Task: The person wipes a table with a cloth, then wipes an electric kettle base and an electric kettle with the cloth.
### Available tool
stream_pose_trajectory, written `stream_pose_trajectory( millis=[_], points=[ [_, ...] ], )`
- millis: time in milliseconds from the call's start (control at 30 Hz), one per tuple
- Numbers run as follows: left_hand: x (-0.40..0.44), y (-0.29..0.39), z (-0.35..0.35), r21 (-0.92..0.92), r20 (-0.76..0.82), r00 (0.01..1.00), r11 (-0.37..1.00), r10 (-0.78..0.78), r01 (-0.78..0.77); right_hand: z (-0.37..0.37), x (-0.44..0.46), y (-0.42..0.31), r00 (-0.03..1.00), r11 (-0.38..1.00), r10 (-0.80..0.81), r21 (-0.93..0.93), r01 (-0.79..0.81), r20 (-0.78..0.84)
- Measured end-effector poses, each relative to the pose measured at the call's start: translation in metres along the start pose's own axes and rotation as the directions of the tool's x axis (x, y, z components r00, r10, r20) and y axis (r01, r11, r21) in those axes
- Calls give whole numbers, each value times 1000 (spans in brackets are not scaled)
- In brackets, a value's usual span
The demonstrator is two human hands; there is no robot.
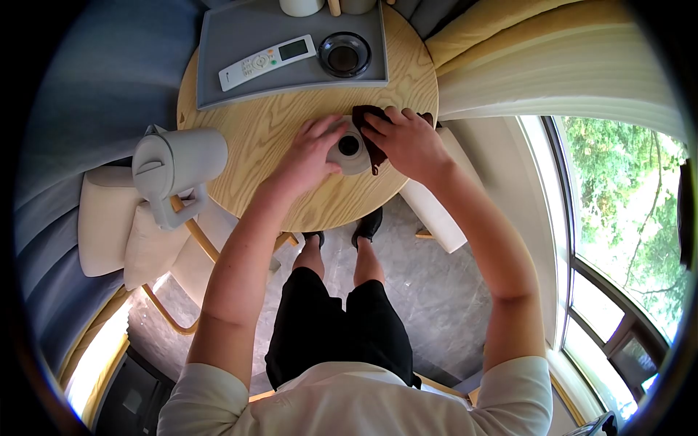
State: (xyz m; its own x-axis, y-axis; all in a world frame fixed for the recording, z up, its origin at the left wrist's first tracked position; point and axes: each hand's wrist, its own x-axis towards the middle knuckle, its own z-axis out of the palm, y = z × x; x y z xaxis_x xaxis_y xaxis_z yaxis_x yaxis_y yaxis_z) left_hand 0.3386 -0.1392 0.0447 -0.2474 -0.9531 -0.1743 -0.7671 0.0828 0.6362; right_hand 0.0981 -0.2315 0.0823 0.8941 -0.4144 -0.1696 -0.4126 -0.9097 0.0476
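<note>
I see a pale round base point(350, 149) with a black centre on the wooden tabletop point(247, 145), upper middle of the frame. The left hand point(313, 147) holds its left side, that grip spread fairly wide, thumb and fingers along the rim. The right hand point(404, 142) has its grip bent over a dark brown cloth point(363, 116) against the base's right side; how tightly, I cannot tell. Above, a grey tray point(218, 43) carries a dark glass dish point(345, 55) and a white remote control point(266, 63), its logo and button labels too small for me to read. At left, I see a pale kettle point(195, 158).
</note>
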Motion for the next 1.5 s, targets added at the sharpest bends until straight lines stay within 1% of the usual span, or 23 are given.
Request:
stream_pose_trajectory(
  millis=[33,133,233,333,433,533,667,767,867,933,1000,1100,1200,1300,1333,1400,1500],
  points=[
    [1,-4,0,15,6,1000,1000,26,-26,1,0,0,1000,1000,6,3,-6,-4],
    [3,-6,-4,-91,7,1000,996,-10,10,-1,-1,-5,999,999,37,6,-37,11],
    [-4,-1,0,-249,3,980,949,-200,194,1,-1,-10,998,998,56,7,-56,18],
    [-14,12,13,-202,-158,972,969,-176,143,0,-2,-9,998,998,58,34,-58,-3],
    [-17,14,37,-47,-242,961,991,-131,123,4,-5,-11,996,996,70,66,-66,-51],
    [-15,9,49,12,-283,952,992,-119,128,7,-7,-14,994,995,80,66,-75,-77],
    [-15,14,46,97,-285,953,986,-99,132,4,-19,-27,995,996,62,73,-56,-74],
    [-14,16,43,125,-276,957,984,-91,130,3,-32,-38,998,991,56,126,-53,-18],
    [-14,18,38,149,-253,964,981,-84,125,10,-43,-50,997,992,43,118,-35,-60],
    [-14,18,36,166,-233,969,979,-77,118,7,-47,-55,998,997,46,70,-43,-41],
    [-13,21,33,170,-211,973,977,-94,131,4,-47,-59,998,999,43,6,-43,-44],
    [-13,21,30,155,-189,977,979,-104,134,1,-44,-61,999,998,44,-34,-45,-31],
    [-13,17,32,130,-183,979,985,-91,116,-3,-43,-56,999,999,46,5,-46,0],
    [-12,12,34,120,-184,980,988,-70,93,5,-39,-47,997,997,60,56,-58,-41],
    [-12,11,35,120,-186,980,989,-64,87,5,-37,-44,997,996,70,65,-68,-32],
    [-11,13,30,109,-150,985,989,-87,104,1,-28,-38,996,993,87,82,-85,-17],
    [-11,15,26,112,-129,988,989,-85,99,5,-15,-28,993,994,100,54,-97,-60]
  ],
)
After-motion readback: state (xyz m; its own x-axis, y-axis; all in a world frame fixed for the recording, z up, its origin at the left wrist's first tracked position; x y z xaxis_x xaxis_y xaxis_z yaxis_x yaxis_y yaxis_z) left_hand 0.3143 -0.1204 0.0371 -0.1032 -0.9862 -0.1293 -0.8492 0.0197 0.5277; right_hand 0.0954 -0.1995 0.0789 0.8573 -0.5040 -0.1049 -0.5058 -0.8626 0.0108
